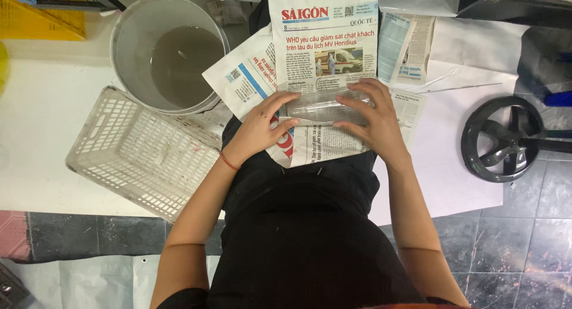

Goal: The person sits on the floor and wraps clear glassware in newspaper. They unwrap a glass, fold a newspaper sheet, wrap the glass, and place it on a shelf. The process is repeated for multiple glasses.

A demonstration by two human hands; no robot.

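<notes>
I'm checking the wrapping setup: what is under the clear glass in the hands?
The clear glass lies on a newspaper sheet spread over the lap, held by left hand and right hand. More sheets beneath are mostly covered.

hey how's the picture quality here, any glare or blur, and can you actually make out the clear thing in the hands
Head view: lighting even and bright, shadows soft. The left hand and right hand look sharp, as does the newspaper. The clear glass between them is hard to outline, showing only pale highlights. The water in the bucket looks dull, without strong glare. Straight edges bow slightly near the corners.
</notes>
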